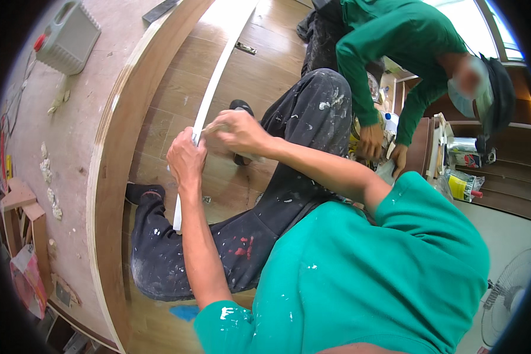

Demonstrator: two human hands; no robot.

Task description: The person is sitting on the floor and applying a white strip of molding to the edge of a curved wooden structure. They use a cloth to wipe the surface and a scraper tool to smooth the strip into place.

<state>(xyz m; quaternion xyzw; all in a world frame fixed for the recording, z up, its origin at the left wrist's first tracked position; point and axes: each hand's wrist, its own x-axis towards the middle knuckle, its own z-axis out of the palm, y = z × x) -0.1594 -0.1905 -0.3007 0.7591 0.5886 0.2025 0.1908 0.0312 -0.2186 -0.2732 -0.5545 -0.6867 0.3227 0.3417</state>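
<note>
A long, narrow white strip (215,82) runs from the top of the view down past my thigh. My left hand (187,156) is closed around it, fingers wrapped over its edge. My right hand (242,132) is just right of the strip, curled and slightly smeared by motion. A thin, pale piece shows at its fingertips, too blurred to name. Whether that piece touches the strip is hard to tell. Both hands are above the wood-look floor (177,82), between my bent, paint-spotted legs.
A curved wooden panel edge (109,177) rises close on my left. Beyond it are a grey jug with a red cap (68,38) and a wooden frame (23,206). At right, a co-worker in a green shirt (407,41) bends over cluttered items. A fan (510,295) stands lower right.
</note>
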